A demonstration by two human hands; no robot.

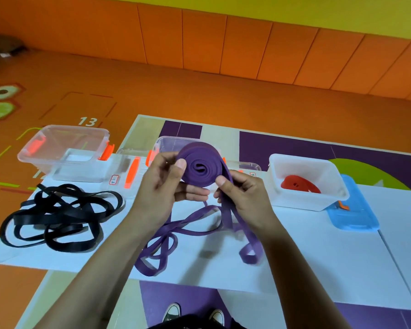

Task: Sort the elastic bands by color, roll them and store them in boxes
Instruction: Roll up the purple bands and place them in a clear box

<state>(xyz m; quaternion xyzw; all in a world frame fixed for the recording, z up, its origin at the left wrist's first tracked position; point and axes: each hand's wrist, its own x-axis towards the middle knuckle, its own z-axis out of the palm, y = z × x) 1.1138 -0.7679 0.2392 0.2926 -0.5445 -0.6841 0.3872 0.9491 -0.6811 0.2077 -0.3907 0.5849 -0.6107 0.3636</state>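
Head view. The left hand holds the purple roll up above the white table. Its thumb lies flat on the front of the roll. Its fingers curl round under the roll.

The right hand is just right of the purple roll and touches its lower edge. Its thumb and fingers pinch the loose end of the same band, right where it comes off the roll. The loose end hangs down below the purple roll to the table.

Messy purple loops lie on the table below the purple roll. I cannot tell if they are one band or more.

A heap of black bands lies on the table, well to the left of the purple roll and lower down.

A white box stands to the right of the purple roll, near the right hand. A rolled red band lies inside it. A blue lid lies flat, even farther right of the roll, and touches that box.

A clear box with orange clips stands far left of the purple roll. A second clear box stands right behind the purple roll, partly hidden by it.

Two shoes show far below the purple roll.
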